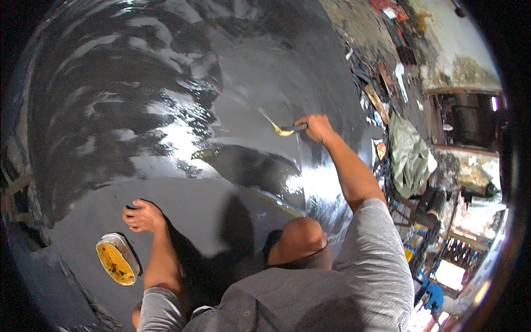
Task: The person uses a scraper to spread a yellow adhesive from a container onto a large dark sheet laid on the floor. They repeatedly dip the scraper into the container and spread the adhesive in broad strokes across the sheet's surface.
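My right hand point(316, 128) is closed round the dark handle of a brush point(285, 131), whose yellow, wet-looking tip is low over a large dark grey surface point(260, 72). A thin pale streak runs from the tip across this surface. My left hand point(144, 216) holds nothing; its fingers are loosely bent and partly apart, low over the matte near left part. Close to it stands a whitish tub point(123, 241) with yellow liquid and dark specks inside. Much of the far left surface has glossy, wet-looking swirls.
My bent knee point(301, 243) is at the near edge of the wet sheen. Beyond the surface's right edge lie scraps and litter, with a crumpled green-grey sheet point(408, 156). Farther right are a stained wall point(470, 61), a dark opening point(467, 122) and cluttered shelving.
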A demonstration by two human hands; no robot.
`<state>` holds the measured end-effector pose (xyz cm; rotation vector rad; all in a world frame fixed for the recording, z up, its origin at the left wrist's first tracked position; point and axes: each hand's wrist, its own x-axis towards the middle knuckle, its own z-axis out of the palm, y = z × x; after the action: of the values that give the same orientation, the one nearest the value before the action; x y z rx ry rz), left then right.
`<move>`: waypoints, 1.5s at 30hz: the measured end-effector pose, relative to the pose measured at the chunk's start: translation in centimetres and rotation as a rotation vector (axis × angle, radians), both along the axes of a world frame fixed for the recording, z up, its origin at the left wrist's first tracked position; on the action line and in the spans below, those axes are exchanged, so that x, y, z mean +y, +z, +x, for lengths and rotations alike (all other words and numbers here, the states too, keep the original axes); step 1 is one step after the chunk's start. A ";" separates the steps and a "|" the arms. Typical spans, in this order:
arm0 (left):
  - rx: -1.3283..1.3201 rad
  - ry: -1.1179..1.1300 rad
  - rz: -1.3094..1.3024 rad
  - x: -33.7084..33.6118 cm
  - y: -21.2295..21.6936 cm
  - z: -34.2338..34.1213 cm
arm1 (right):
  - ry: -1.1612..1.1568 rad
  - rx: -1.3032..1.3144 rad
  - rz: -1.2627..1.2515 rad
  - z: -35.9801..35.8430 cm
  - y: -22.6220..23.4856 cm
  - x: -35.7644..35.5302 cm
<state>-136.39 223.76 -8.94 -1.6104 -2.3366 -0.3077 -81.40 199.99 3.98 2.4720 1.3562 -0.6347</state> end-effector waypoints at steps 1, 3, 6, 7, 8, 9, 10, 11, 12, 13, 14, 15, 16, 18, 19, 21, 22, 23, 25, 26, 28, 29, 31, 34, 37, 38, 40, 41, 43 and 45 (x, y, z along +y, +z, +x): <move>0.008 0.000 0.002 0.0 -0.1 0.1 | -0.052 0.009 -0.023 -1.6 -0.4 -3.7; 0.018 -0.005 0.035 0.1 -0.1 0.4 | -0.078 0.008 0.001 -6.1 -1.2 -10.3; 0.033 -0.016 0.087 0.0 0.3 0.7 | -0.372 0.040 0.042 -14.8 -1.7 -18.4; 0.004 0.010 0.036 0.1 0.5 0.5 | -0.506 0.102 0.101 -17.6 -1.6 -20.4; 0.017 -0.004 0.029 0.1 0.9 0.1 | -0.626 0.077 0.091 -20.3 -1.8 -21.8; -0.011 0.018 -0.047 0.2 1.3 -0.5 | -0.807 0.142 0.132 -22.5 -2.0 -22.8; -0.048 -0.001 -0.091 0.5 1.6 -1.1 | -0.889 0.047 0.111 -24.1 -2.4 -23.0; -0.088 -0.058 -0.140 0.9 2.2 -2.5 | -0.951 0.044 0.169 -24.7 -3.0 -22.7; -0.068 -0.123 -0.133 1.1 2.5 -3.6 | -1.035 0.023 0.224 -25.0 -3.5 -21.9; -0.022 -0.220 -0.071 1.4 2.9 -5.0 | -1.058 -0.036 0.261 -23.9 -4.3 -20.2; 0.015 -0.253 -0.042 1.7 3.0 -6.1 | -1.118 -0.109 0.246 -22.4 -5.4 -17.9; 0.047 -0.374 0.038 2.0 2.8 -6.7 | -1.376 0.040 0.352 -20.2 -6.4 -14.7; 0.047 -0.429 0.072 2.2 2.6 -7.2 | -1.392 0.107 0.381 -17.9 -6.5 -12.1; -0.025 -0.437 0.014 2.4 2.2 -7.8 | -1.283 0.003 0.418 -13.2 -6.3 -5.3; -0.034 -0.437 0.022 2.4 2.0 -7.7 | -1.209 0.013 0.529 -11.5 -5.9 -1.6; -0.031 -0.431 0.047 2.3 2.0 -7.5 | -1.065 0.019 0.397 -9.3 -4.5 6.2; -0.045 -0.449 0.075 2.4 2.0 -7.3 | -1.014 0.082 0.355 -9.1 -3.7 10.0; -0.043 -0.439 0.058 2.3 2.3 -7.2 | -0.900 0.024 0.296 -9.4 -3.2 13.9; -0.029 -0.427 0.032 2.5 2.8 -6.9 | -0.743 -0.005 0.273 -10.9 -2.0 20.6; -0.041 -0.423 0.023 2.5 3.0 -6.9 | -0.680 0.043 0.245 -11.9 -1.5 23.5; -0.037 -0.406 -0.001 2.6 3.3 -6.9 | -0.545 0.004 0.270 -15.2 -0.9 28.1; -0.042 -0.409 -0.002 2.5 3.3 -6.9 | -0.461 0.033 0.254 -16.9 -0.6 29.8; -0.055 -0.412 -0.008 2.6 3.3 -7.0 | -0.315 0.008 0.243 -20.7 -0.1 32.1; -0.076 -0.411 -0.028 2.5 3.0 -7.1 | -0.021 0.076 0.235 -24.3 0.6 32.3; -0.070 -0.416 -0.047 2.4 2.7 -7.4 | 0.236 0.058 0.115 -23.0 0.6 28.6; -0.058 -0.413 -0.048 2.4 2.7 -7.5 | 0.283 0.053 0.112 -21.2 0.6 26.3; -0.042 -0.420 -0.044 2.3 2.5 -7.6 | 0.321 0.087 0.049 -18.0 0.2 21.1; -0.042 -0.431 -0.036 2.4 2.5 -7.6 | 0.335 0.100 0.123 -17.1 -0.1 17.9; -0.030 -0.437 -0.026 2.4 2.3 -7.6 | 0.236 0.090 0.139 -16.2 -0.6 11.1; -0.008 -0.436 -0.022 2.5 2.1 -7.5 | 0.107 0.051 0.225 -16.8 -0.7 4.5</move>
<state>-143.87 226.24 -6.80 -2.1238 -1.9780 -0.3787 -98.20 204.46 3.27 2.5471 1.6492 -0.5513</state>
